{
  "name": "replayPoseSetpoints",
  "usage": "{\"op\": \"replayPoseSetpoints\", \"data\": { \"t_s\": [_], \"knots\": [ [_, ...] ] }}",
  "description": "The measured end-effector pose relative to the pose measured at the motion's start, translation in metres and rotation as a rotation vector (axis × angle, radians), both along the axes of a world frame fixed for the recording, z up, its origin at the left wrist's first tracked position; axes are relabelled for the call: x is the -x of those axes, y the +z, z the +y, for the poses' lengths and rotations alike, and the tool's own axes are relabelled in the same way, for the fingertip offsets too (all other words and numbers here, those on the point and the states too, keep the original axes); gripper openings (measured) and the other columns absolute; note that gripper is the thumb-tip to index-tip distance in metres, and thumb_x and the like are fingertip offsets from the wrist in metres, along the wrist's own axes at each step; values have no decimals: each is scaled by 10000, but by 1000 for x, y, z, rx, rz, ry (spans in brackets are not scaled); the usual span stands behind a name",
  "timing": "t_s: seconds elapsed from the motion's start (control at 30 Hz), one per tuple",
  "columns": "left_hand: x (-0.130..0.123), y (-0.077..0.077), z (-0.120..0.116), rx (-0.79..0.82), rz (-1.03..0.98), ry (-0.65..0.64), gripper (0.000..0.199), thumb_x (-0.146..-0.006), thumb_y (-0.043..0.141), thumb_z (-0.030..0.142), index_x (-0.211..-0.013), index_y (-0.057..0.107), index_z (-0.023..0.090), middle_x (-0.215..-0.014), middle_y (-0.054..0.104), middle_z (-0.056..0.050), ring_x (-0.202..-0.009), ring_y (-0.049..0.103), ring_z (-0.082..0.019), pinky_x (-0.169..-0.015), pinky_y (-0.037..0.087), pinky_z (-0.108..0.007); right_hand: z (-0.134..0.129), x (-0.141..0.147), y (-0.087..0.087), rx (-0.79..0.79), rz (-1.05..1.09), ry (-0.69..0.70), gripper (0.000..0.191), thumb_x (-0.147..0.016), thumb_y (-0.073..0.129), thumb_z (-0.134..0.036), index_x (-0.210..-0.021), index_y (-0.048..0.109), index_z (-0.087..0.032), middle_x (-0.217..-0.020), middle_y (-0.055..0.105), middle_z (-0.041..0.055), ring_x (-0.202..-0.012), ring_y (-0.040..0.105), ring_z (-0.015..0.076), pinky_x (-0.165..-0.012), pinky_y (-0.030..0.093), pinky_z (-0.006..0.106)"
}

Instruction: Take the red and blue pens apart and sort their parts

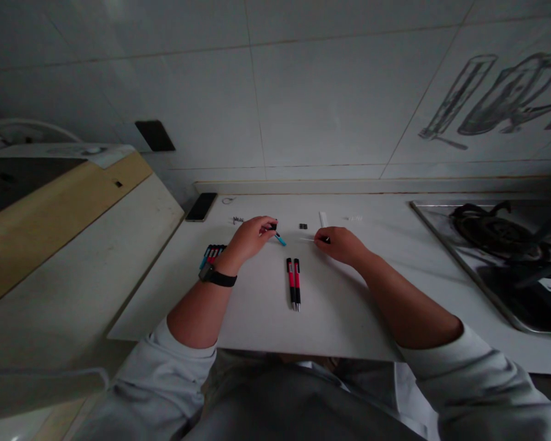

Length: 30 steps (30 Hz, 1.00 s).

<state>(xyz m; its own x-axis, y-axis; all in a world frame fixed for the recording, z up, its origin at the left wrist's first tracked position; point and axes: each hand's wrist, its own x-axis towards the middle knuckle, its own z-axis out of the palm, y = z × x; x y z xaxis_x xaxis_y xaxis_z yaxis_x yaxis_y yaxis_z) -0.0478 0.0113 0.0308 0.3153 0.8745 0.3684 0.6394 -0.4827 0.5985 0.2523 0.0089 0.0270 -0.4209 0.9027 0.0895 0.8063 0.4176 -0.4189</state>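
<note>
My left hand (253, 236) is closed on a blue and black pen part (280, 239), its blue end pointing down to the right. Between the fingers of my right hand (343, 244) is a thin pale rod (307, 239) with a dark end, probably a pen refill. Two red and black pens (291, 285) lie side by side in front of my hands. Small black pieces (303, 226) rest between the hands, farther back. Several blue, red and black pen parts (210, 252) lie by my left wrist, partly hidden by it.
Small springs (237, 219), a thin loop (228, 200) and a phone (201, 207) lie at the back left. A white strip (322, 218) and small clear pieces (354, 218) are behind my right hand. A gas stove (500, 263) stands right, a pale panel (96, 245) left.
</note>
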Motion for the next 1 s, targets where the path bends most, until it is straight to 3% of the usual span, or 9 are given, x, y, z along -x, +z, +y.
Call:
{"op": "replayPoseSetpoints", "data": {
  "t_s": [0.2,0.33,0.47,0.6,0.73,1.0],
  "knots": [
    [7,11,-3,-30,-75,85,192,-898,760,238,-1039,632,217,-939,736,-24,-830,696,-161,-783,569,-314,-1,2,2,-6,-40,0,204,-933,574,-275,-921,769,-216,-939,770,100,-798,651,224,-702,417,329],
    [27,25,-1,-20,-82,140,159,-882,762,310,-938,655,206,-906,735,-23,-816,678,-163,-777,541,-305,-2,3,5,-7,-62,-7,213,-945,561,-282,-938,763,-213,-961,774,92,-831,668,223,-723,426,315],
    [51,33,3,82,-86,107,199,-885,722,373,-974,700,196,-926,745,-38,-846,685,-170,-793,531,-299,-4,4,6,-3,-97,-12,227,-954,549,-289,-960,762,-211,-975,778,82,-853,678,219,-738,435,301],
    [67,31,4,274,84,114,175,-841,711,340,-931,732,191,-890,751,-43,-812,685,-186,-724,514,-286,-4,6,5,-3,-111,4,230,-954,544,-286,-968,762,-214,-991,781,83,-870,682,223,-743,440,302],
    [69,26,0,428,340,166,80,-773,710,229,-836,747,197,-773,746,-23,-687,663,-182,-622,452,-273,-3,6,1,-3,-112,10,221,-946,558,-288,-969,767,-219,-980,779,84,-858,681,223,-740,443,304],
    [50,15,1,322,593,241,86,-779,797,281,-799,754,210,-817,765,-46,-721,652,-194,-621,396,-289,-5,7,0,-22,-112,27,215,-948,553,-283,-939,756,-215,-960,775,90,-846,677,226,-732,434,312]
  ]
}}
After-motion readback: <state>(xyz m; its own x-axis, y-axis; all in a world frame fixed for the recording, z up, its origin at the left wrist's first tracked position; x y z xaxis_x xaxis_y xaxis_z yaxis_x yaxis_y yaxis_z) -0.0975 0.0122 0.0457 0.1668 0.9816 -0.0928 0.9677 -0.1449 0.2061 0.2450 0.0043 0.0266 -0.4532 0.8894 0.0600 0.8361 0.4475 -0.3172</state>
